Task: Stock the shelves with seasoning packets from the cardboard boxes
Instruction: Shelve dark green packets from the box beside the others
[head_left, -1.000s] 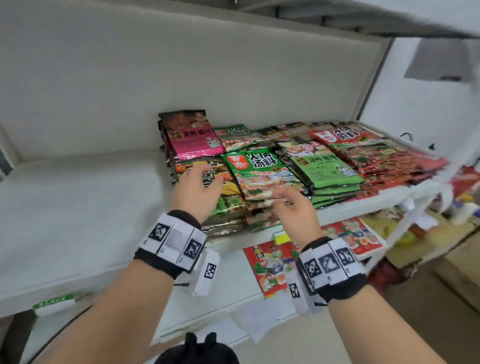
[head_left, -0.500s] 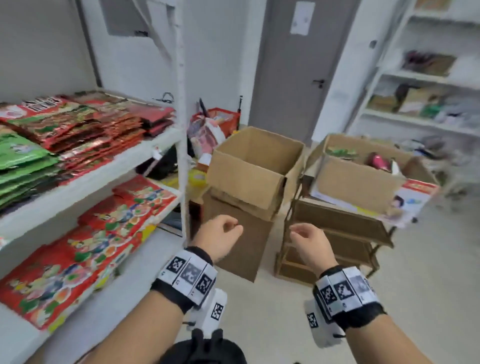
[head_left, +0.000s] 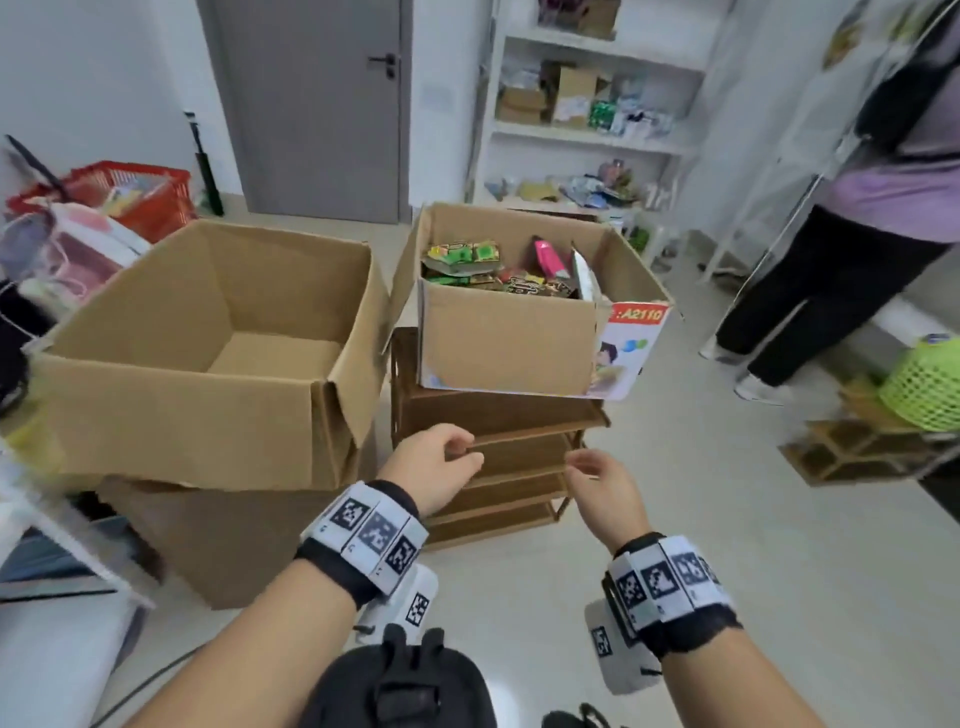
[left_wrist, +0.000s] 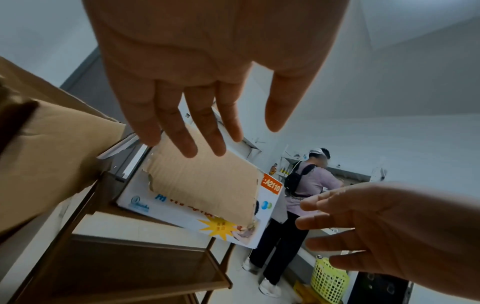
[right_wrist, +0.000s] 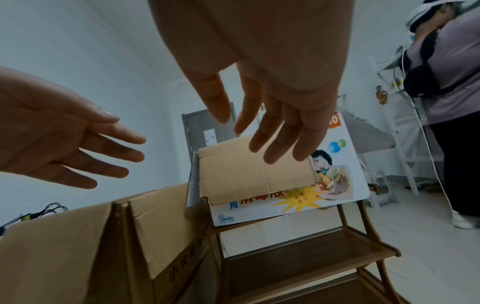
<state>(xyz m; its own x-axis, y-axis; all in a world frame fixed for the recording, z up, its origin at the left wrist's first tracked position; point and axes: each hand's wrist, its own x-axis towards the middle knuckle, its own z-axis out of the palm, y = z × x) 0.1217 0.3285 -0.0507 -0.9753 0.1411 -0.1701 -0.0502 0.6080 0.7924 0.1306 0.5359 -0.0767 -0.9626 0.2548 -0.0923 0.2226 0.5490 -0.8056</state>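
Observation:
Two open cardboard boxes stand ahead of me. The left box (head_left: 208, 332) shows only its bare bottom. The right box (head_left: 509, 338), printed with "A2110", sits on a brown wooden rack (head_left: 498, 447) and holds several green, pink and dark seasoning packets (head_left: 498, 270). My left hand (head_left: 441, 462) and right hand (head_left: 597, 478) hover empty in front of the rack, below the right box. Both wrist views show the fingers (left_wrist: 182, 131) (right_wrist: 280, 133) loosely extended, holding nothing. The stocked shelf is out of view.
A person in a purple top and black trousers (head_left: 841, 249) stands at the right by a white shelf. A green mesh basket (head_left: 930, 384) sits at the right, a red basket (head_left: 135, 192) at the back left. A grey door (head_left: 311, 104) and white shelving (head_left: 587, 104) are behind the boxes.
My view has swung right from the packet-filled shelf to the cardboard boxes. Both hands left the packet stacks and now hang empty in front of the rack, nearer the right box.

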